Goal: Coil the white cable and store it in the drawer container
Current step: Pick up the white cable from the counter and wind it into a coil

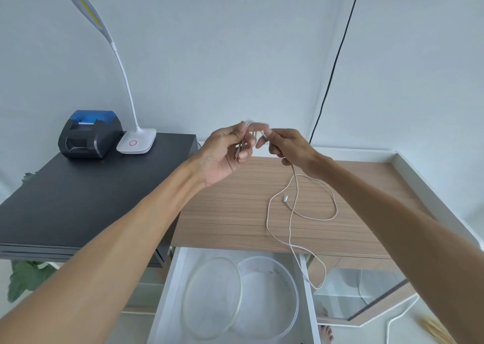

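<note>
My left hand [227,153] is raised above the wooden shelf and grips a few short folds of the white cable [293,212]. My right hand [288,147] pinches the same cable just to the right, fingers blurred. From the right hand the cable hangs down, loops over the shelf with one plug end [284,200] lying on the wood, and trails over the front edge. Below stands an open white drawer [167,291] with a round clear container [277,296] and its lid [212,299] leaning inside it.
A black table [78,199] at left carries a small black-and-blue printer [89,136] and a white desk lamp [136,142]. The wooden shelf [235,212] has a white raised rim at right. A black wire [335,63] runs down the wall. A plant is at lower left.
</note>
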